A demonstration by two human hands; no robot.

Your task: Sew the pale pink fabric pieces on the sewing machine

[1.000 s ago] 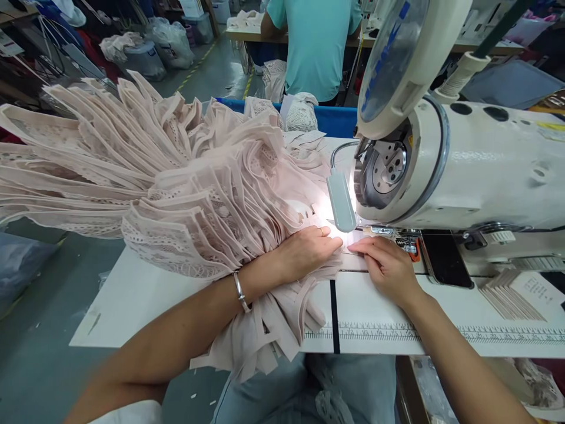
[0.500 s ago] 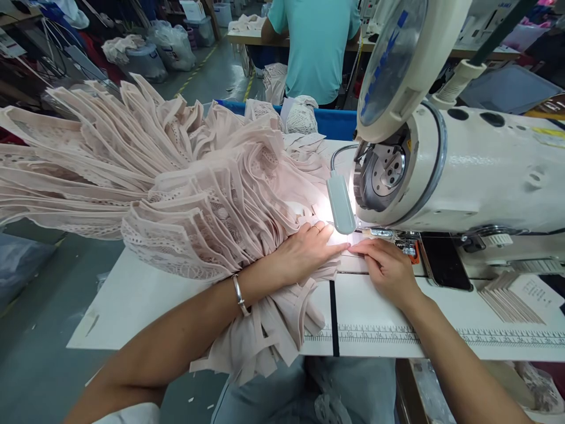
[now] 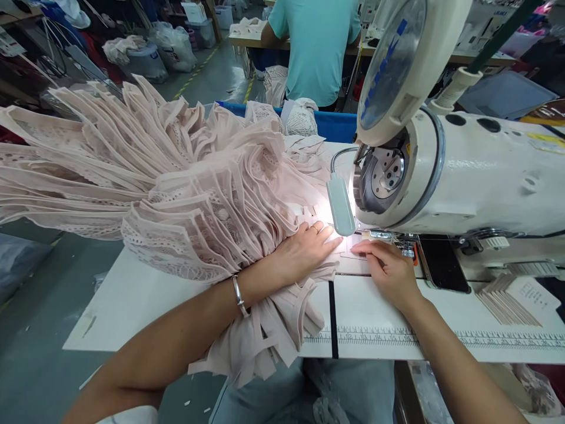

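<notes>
My left hand [image 3: 306,250] lies palm down on pale pink fabric at the sewing spot, its fingers stretched out and thumb pointing right. Across that forearm and the table spreads a big bundle of pale pink lace-trimmed garment pieces [image 3: 212,200]. Just right of the lamp, my right hand [image 3: 388,268] has its fingers closed together, fingertips on the edge of a small pale fabric piece [image 3: 351,247]. A small gap separates the two hands. The sewing machine [image 3: 485,176] stands above them; its needle area is hidden behind a small grey-green lamp [image 3: 341,206].
A magnifier in a cream frame [image 3: 392,65] hangs over the machine head. A black phone [image 3: 444,265] and a stack of beige strips [image 3: 507,300] lie at right. A ruler tape [image 3: 379,337] runs along the table's front edge. A person in a turquoise shirt [image 3: 315,47] sits ahead.
My left thumb has drawn back to the left, away from my right fingertips, so the hands that met at the fabric are now apart. The bundle stays in place.
</notes>
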